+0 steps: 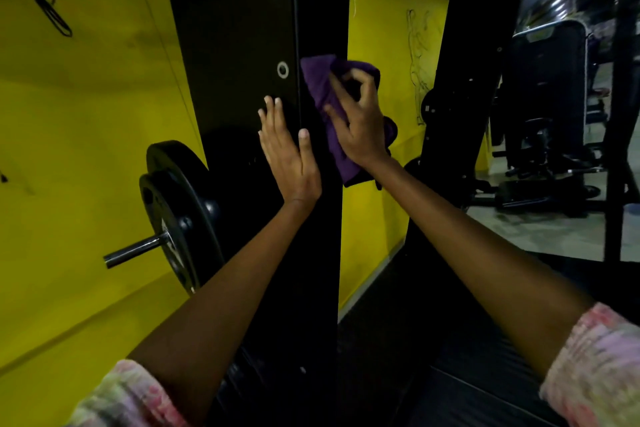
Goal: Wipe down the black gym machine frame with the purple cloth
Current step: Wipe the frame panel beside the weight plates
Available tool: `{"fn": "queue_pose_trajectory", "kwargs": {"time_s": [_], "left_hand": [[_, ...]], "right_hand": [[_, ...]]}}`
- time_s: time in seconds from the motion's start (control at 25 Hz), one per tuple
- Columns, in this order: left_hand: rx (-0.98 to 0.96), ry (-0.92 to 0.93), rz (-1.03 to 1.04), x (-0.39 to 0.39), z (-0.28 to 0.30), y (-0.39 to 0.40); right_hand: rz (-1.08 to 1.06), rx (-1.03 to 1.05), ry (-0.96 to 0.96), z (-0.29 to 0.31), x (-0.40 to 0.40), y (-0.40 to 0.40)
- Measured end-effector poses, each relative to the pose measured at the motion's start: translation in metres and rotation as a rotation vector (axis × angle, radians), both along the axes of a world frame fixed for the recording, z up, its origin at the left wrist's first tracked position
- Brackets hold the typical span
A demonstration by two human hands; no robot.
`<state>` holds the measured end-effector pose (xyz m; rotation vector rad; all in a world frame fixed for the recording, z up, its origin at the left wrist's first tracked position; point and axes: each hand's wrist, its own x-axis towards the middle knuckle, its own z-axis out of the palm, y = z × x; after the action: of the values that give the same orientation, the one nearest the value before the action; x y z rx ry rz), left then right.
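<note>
Purple cloth (329, 107) is bunched under your right hand (360, 121) on the black upright post (322, 236), so press it flat and wipe along the edge while your open left hand (289, 149), just beside, steadies the frame.

No text, label, brand or number can be read anywhere, not even on the weight plates (175, 215).
</note>
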<state>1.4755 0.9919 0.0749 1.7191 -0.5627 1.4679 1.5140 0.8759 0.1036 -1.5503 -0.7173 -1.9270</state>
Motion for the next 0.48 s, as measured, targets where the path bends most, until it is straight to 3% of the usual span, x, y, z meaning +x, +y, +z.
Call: {"fn": "queue_pose_trajectory", "kwargs": {"time_s": [0.16, 0.2, 0.36, 0.48], "left_hand": [[0.022, -0.036, 0.004, 0.002, -0.003, 0.000], [0.029, -0.045, 0.002, 0.002, -0.003, 0.001], [0.047, -0.067, -0.002, 0.001, -0.002, 0.002], [0.053, -0.054, 0.021, 0.000, -0.003, 0.001]], "right_hand": [[0.120, 0.380, 0.101, 0.050, -0.012, 0.011], [0.111, 0.355, 0.054, 0.047, -0.015, 0.018], [0.013, -0.059, -0.074, -0.002, -0.011, 0.018], [-0.056, 0.181, -0.002, 0.017, 0.000, 0.009]]}}
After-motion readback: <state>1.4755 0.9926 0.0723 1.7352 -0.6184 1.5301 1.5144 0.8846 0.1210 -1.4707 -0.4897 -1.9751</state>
